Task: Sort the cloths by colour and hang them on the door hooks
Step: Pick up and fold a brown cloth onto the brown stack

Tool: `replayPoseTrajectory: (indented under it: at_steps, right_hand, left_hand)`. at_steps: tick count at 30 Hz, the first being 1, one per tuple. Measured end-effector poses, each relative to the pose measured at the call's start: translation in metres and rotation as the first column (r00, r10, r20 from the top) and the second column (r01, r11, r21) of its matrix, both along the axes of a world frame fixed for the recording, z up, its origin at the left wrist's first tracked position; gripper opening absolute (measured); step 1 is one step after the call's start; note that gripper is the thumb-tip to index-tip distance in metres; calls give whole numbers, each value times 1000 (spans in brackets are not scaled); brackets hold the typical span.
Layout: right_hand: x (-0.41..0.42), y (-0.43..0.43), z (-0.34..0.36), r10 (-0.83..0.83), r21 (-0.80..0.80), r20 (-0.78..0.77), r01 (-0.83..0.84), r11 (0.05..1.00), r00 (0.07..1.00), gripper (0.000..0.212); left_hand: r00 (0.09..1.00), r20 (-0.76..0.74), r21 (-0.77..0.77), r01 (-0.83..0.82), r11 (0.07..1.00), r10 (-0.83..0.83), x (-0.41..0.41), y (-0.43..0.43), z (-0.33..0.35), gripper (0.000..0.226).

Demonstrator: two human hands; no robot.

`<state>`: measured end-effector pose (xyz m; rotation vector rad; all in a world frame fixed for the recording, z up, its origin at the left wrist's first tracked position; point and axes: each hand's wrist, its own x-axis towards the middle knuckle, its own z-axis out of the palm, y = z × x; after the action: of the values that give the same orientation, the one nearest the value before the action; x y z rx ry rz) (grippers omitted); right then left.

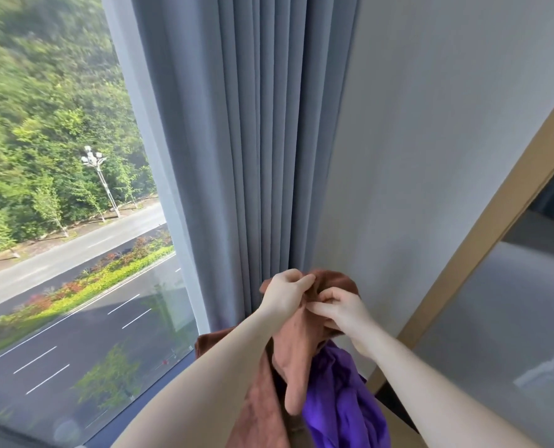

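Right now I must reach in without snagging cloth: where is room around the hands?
Free: along the bare wall between the right hand and the wooden frame, and above both hands. Crowded: below, where brown cloth and purple cloth hang; the curtain borders the left hand.

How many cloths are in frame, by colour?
brown cloth: 1, pinched by the left hand and the right hand
purple cloth: 1, below the brown one, between the forearms
Total: 2
The brown fabric by the left forearm may be part of the same cloth or a second one; I cannot tell.
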<state>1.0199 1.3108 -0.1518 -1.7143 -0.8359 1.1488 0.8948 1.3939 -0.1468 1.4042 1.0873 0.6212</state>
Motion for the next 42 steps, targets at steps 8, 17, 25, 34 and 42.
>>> replayPoseTrajectory:
  at_steps: [8, 17, 25, 34, 42]
  right_hand:
    - [30, -11, 25, -40, -97, 2, 40, 994, 999, 19]
    - [73, -11, 40, -349, 158, 366, 312, 937, 863, 96]
    - [88, -17, 63, -95, 7, -18, 95, 995, 995, 111]
    - [86, -20, 74, -60, 110, 77, 52, 993, 995, 64]
    - [90, -7, 126, -282, 267, 773, 111, 957, 568, 30]
  left_hand:
    - [976, -212, 394, 132, 910, -50, 15, -15, 53, 29]
    - [983, -186, 520, 108, 847, -11, 30, -20, 113, 11]
    - [999, 26, 571, -34, 820, 23, 40, -30, 154, 13]
    - [998, 58, 556, -34, 831, 2, 44, -33, 188, 13]
    - [990, -82, 654, -31, 756, 111, 49, -19, 214, 19]
